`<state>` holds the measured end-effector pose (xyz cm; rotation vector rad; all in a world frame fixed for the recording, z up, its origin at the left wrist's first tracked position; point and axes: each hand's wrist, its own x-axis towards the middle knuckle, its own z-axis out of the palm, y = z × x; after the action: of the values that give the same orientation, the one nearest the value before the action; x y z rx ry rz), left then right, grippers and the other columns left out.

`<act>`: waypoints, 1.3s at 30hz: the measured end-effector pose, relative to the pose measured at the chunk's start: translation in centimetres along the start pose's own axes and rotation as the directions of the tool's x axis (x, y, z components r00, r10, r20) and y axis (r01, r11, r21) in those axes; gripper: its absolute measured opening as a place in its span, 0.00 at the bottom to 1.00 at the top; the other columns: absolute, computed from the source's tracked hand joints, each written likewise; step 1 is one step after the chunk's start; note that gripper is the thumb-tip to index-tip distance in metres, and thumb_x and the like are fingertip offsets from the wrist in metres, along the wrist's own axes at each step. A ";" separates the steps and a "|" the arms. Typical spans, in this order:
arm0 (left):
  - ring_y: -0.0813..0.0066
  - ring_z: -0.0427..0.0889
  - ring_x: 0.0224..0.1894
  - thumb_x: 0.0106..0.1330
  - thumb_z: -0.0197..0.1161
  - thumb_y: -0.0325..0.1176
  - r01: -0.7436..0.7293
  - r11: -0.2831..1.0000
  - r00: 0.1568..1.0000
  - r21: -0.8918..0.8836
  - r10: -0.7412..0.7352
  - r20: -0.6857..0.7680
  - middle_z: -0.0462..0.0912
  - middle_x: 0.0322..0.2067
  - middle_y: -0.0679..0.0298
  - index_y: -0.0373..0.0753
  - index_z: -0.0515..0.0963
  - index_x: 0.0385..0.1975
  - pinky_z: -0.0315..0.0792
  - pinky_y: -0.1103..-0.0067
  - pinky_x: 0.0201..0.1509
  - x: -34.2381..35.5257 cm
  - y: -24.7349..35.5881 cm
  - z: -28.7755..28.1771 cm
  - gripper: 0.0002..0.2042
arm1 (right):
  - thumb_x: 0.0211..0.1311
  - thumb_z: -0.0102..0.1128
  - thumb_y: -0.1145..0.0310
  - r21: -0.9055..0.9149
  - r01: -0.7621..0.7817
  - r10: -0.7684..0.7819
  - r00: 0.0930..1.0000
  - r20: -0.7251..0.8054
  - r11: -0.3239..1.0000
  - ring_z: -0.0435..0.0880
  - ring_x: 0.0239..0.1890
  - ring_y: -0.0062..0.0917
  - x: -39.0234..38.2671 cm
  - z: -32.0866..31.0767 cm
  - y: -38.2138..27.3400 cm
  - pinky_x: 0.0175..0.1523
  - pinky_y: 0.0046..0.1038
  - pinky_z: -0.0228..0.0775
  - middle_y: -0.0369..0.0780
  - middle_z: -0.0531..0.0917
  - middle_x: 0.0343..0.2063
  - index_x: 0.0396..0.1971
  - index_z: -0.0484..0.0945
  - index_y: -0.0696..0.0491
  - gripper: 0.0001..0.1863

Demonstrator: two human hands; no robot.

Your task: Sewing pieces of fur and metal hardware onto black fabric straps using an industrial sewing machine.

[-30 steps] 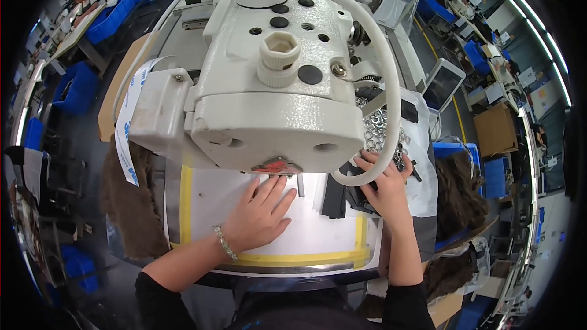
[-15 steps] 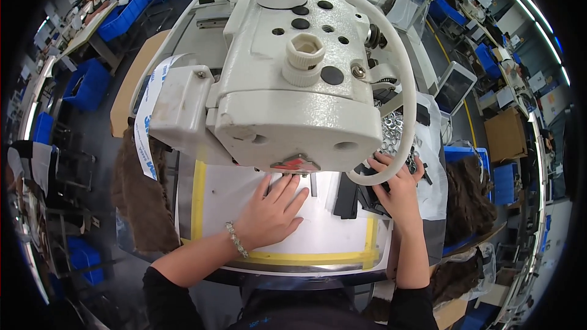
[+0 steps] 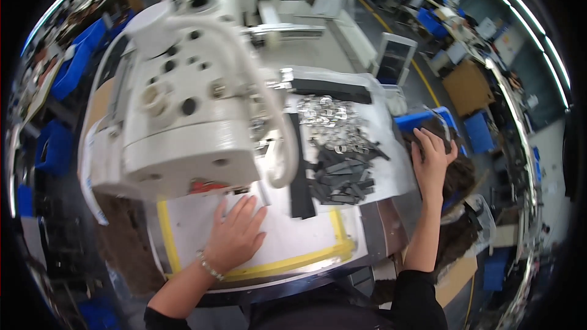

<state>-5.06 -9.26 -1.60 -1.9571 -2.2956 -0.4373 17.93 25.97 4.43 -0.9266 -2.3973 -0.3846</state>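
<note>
Left hand (image 3: pixel 235 237) bare, with a pale, beaded-looking bracelet (image 3: pixel 210 267) round the wrist just behind it, blurred so single beads can't be told; black left sleeve (image 3: pixel 160 319) starts well back of that, forearm bare between. Right hand (image 3: pixel 433 164) also bare, bare forearm running back to the edge of a black right sleeve (image 3: pixel 420 296). Behind both hands, between the sleeves: black top (image 3: pixel 312 315), fabric detail too dark to read.
</note>
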 end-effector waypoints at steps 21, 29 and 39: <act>0.64 0.76 0.52 0.54 0.65 0.32 -0.178 0.981 0.983 -0.075 0.174 -0.056 0.77 0.49 0.60 0.44 0.77 0.45 0.59 0.52 0.61 0.7 2.0 -1.5 0.17 | 0.53 0.53 0.31 -0.230 -0.102 0.226 0.756 0.614 0.968 0.80 0.50 0.41 -0.7 11.7 12.7 0.67 0.59 0.38 0.46 0.80 0.47 0.48 0.76 0.52 0.38; 0.67 0.78 0.50 0.54 0.65 0.31 -0.163 0.984 0.985 -0.074 0.157 -0.073 0.78 0.46 0.62 0.44 0.77 0.47 0.60 0.55 0.61 -0.2 2.3 -2.7 0.18 | 0.50 0.60 0.68 -0.261 -0.150 0.272 0.801 0.533 0.954 0.82 0.45 0.32 -1.7 12.4 13.7 0.61 0.57 0.50 0.40 0.84 0.37 0.45 0.77 0.47 0.18; 0.68 0.79 0.47 0.51 0.68 0.30 -0.157 0.964 0.986 -0.213 0.140 -0.093 0.80 0.44 0.63 0.44 0.77 0.46 0.68 0.67 0.57 -0.8 3.7 -3.7 0.19 | 0.47 0.56 0.76 -0.042 -0.204 0.199 0.975 -0.100 0.978 0.80 0.46 0.34 -0.9 -5.8 10.6 0.64 0.41 0.57 0.42 0.83 0.35 0.33 0.78 0.55 0.10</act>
<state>-1.72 -10.52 2.35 -2.1503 -2.1141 -0.7666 27.94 30.66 9.38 -1.1372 -2.1921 -0.4055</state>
